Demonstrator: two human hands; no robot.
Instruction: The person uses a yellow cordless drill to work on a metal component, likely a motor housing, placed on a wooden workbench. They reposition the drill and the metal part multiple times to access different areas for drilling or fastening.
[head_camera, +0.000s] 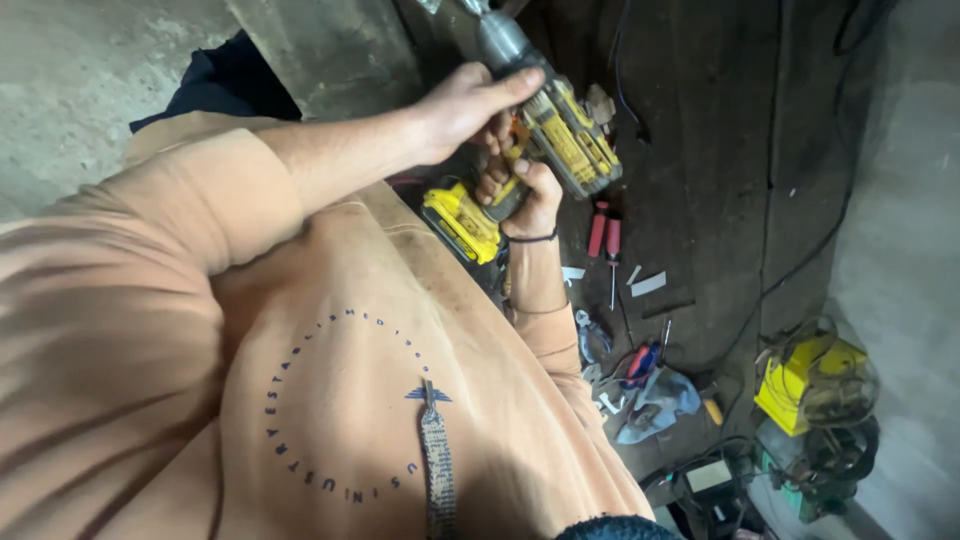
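Observation:
I hold a yellow and black cordless drill (570, 140) in both hands. My right hand (525, 195), with a dark band on the wrist, is wrapped around the drill's handle just above its yellow battery pack (460, 220). My left hand (470, 100) lies over the rear top of the drill body, its sleeve pushed up the forearm. The grey chuck (497, 38) points up and away towards a dark metal surface (330, 50) at the top edge; the bit's tip is out of sight.
Two red-handled screwdrivers (605, 235) lie on the dark floor beside the drill. Lower right are a grey cloth (655, 400), red-handled pliers (640, 362), a yellow box (810, 380), black cables and small white scraps (648, 284). My peach sweatshirt fills the left.

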